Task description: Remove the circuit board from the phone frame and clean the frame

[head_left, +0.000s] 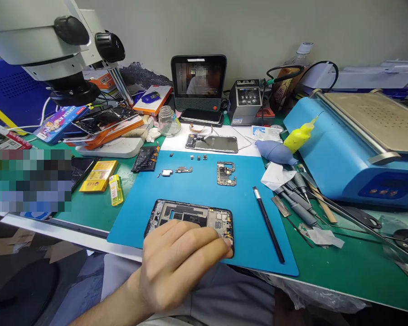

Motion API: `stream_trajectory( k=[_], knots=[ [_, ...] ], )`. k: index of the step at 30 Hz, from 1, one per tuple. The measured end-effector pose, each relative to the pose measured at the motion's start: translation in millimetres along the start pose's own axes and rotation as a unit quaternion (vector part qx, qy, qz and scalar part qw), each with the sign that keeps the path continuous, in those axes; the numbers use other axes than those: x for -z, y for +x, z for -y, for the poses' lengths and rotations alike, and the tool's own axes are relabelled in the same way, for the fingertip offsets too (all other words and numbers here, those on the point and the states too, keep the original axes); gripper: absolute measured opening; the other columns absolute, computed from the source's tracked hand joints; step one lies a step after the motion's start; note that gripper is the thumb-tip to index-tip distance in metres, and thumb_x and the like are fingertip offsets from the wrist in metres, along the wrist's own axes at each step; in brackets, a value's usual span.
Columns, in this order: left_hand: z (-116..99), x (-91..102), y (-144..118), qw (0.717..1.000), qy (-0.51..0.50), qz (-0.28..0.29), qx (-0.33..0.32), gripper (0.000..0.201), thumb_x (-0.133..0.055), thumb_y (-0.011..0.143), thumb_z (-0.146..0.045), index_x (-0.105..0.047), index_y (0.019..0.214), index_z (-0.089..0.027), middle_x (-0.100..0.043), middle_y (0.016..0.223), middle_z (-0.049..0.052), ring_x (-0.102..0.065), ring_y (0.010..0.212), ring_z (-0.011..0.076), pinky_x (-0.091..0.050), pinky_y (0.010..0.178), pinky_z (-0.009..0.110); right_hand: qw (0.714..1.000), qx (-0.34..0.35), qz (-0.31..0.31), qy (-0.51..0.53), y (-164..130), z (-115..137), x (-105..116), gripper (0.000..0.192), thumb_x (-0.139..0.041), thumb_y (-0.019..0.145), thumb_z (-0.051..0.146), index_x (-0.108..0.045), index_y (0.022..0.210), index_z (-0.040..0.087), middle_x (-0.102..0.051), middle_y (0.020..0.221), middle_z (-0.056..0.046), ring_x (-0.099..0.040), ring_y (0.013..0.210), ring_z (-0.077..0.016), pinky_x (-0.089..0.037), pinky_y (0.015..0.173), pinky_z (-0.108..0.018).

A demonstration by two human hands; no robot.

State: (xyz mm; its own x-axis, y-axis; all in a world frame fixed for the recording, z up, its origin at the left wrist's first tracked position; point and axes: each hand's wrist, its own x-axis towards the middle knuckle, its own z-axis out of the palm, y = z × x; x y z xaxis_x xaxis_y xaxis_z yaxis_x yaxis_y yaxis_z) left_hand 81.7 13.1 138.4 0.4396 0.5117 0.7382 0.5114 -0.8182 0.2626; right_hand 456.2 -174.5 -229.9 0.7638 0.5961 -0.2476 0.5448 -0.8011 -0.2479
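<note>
My left hand [178,262] reaches in from the lower left, with its back towards me. Its fingers curl over the near side of a stripped phone frame [221,219], and the fingertips are at the frame's right end; the thumb is hidden. The frame lies on a blue mat [197,192], its inner side facing up. Beyond it lie a phone logic board [226,174], a small sub-board [183,170], a metal piece [167,173] and several tiny camera modules [199,157]. My right hand is out of view.
A black pen-like tool [268,224] lies on the mat's right. Behind are a phone screen [224,144], a battery [145,158] and a glass jar [169,121]. A microscope [64,54] overhangs the left; a blue heating plate [326,154], blower [274,151] and tools [297,203] crowd the right.
</note>
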Motion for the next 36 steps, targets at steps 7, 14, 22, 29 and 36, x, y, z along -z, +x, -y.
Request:
stream_trajectory(
  k=[7, 14, 22, 29, 36],
  knots=[
    [-2.1, -0.7, -1.1, 0.997, 0.017, 0.07, 0.017, 0.022, -0.054, 0.123, -0.018, -0.075, 0.117, -0.017, -0.086, 0.106, 0.002, -0.073, 0.084, 0.0134, -0.054, 0.074, 0.031, 0.999, -0.005, 0.03, -0.029, -0.5, 5.0, 5.7, 0.035, -0.076, 0.115, 0.052, -0.075, 0.115, 0.017, -0.074, 0.119, -0.009, -0.074, 0.111, -0.0246, -0.069, 0.095, -0.041],
    [-0.8, -7.4, -1.4, 0.995, 0.024, 0.09, 0.022, 0.02, -0.056, 0.122, -0.018, -0.074, 0.114, -0.018, -0.084, 0.103, 0.0, -0.069, 0.08, 0.015, -0.048, 0.073, 0.034, 0.996, -0.012, 0.049, -0.067, -3.5, 6.3, 5.0, 0.035, -0.075, 0.115, 0.053, -0.075, 0.117, 0.018, -0.075, 0.123, -0.01, -0.074, 0.118, -0.0268, -0.069, 0.099, -0.043],
    [-0.4, -10.2, -5.0, 0.994, 0.006, 0.097, 0.044, 0.018, -0.059, 0.121, -0.018, -0.076, 0.116, -0.02, -0.084, 0.108, -0.002, -0.066, 0.085, 0.0157, -0.048, 0.075, 0.034, 0.995, 0.03, 0.041, -0.08, -2.3, 0.2, 1.3, 0.037, -0.077, 0.114, 0.052, -0.075, 0.125, 0.017, -0.074, 0.129, -0.011, -0.074, 0.123, -0.0282, -0.068, 0.102, -0.045],
    [-1.6, -13.9, -5.4, 0.994, -0.002, 0.093, 0.052, 0.01, -0.066, 0.118, -0.016, -0.076, 0.118, -0.018, -0.083, 0.109, -0.001, -0.067, 0.09, 0.0167, -0.05, 0.081, 0.034, 0.995, 0.035, 0.029, -0.084, -4.1, -2.1, -1.2, 0.033, -0.079, 0.113, 0.05, -0.075, 0.119, 0.018, -0.075, 0.124, -0.009, -0.075, 0.122, -0.0266, -0.067, 0.105, -0.044],
    [-1.7, -15.1, -6.7, 0.994, -0.005, 0.095, 0.056, 0.01, -0.067, 0.118, -0.019, -0.076, 0.116, -0.019, -0.082, 0.11, -0.001, -0.066, 0.091, 0.0163, -0.05, 0.083, 0.033, 0.999, 0.023, -0.001, -0.042, -2.7, 0.0, -9.1, 0.036, -0.077, 0.114, 0.047, -0.074, 0.134, 0.018, -0.073, 0.136, -0.011, -0.074, 0.123, -0.0264, -0.068, 0.106, -0.046]
  ],
)
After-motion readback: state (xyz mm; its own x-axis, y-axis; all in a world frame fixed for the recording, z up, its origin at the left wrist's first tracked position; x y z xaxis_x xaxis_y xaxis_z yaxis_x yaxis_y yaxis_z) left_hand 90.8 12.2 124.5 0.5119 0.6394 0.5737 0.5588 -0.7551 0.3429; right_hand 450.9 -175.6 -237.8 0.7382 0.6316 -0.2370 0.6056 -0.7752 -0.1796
